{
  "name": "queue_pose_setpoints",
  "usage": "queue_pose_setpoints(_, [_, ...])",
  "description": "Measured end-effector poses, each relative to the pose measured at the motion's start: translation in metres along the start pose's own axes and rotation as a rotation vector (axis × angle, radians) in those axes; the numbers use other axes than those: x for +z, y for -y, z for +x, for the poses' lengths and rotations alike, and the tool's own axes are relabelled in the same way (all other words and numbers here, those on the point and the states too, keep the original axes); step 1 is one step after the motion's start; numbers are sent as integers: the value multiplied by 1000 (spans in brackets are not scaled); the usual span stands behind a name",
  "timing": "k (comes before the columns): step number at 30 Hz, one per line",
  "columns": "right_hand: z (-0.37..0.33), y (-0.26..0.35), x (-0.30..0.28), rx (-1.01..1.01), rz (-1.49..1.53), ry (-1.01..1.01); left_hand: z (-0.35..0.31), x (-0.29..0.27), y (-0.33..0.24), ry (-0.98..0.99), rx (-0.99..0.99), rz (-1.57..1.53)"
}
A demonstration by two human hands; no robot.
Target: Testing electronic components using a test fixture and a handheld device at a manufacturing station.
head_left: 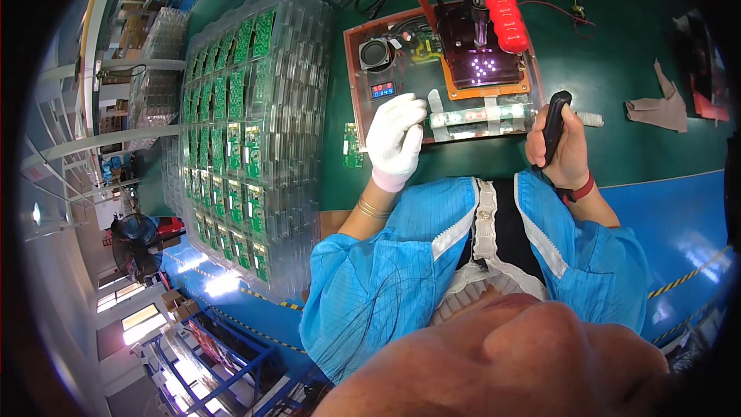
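Head view, only one here. Clock positions are taken from the middle of the test box unless noted.

Test box (353, 69): flat, see-through top, reddish-brown edge, sits on the green surface (455, 161) at about 12 o'clock from the person's chest. Inside: round black fan (376, 54) at 10, small red-and-blue number display (382, 89) at 8. Clear strip (471, 116) taped along its near edge, 5 to 6. Dark plate (463, 54) with a cluster of lit white dots in an orange frame (471, 94), around 2. Press with red ribbed handle (505, 14) stands over that plate, handle tilted.

Left hand (396, 137): white glove, at 7, by the box's near-left corner. Fingers loosely bent and bunched; palm hidden, so can't tell if they're closed on anything.

Right hand (562, 143): bare, at 4, just off the box's near-right corner. Fingers wrapped around a black handheld tool (554, 128), which points up toward 1 o'clock from the palm. Tool type unclear.

Loose green circuit board (353, 145) lies at 8, left of the gloved hand. Tall stack of clear trays (297, 108) loaded with green boards (252, 150) at 9. Grey-brown cloth (660, 104) at 3, well apart.
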State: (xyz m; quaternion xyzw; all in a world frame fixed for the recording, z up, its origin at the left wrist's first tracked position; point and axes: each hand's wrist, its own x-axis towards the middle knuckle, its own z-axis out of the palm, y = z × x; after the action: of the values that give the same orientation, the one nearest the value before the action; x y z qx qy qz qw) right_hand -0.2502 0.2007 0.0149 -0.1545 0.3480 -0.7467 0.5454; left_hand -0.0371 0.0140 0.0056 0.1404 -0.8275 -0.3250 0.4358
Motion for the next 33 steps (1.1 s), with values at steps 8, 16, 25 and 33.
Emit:
queue_pose_setpoints(8, [0,3,4,29,5,-41,1,0,0,5,12,21])
queue_pose_setpoints(16, [1,10,21,45,7,-81,0,1,0,10,18,29])
queue_pose_setpoints(25, [-1,7,7,-38,-152,82,1,1,-2,11,17,33])
queue_pose_setpoints(33, [-1,7,9,-65,-155,45,2,1,-3,18,15,44])
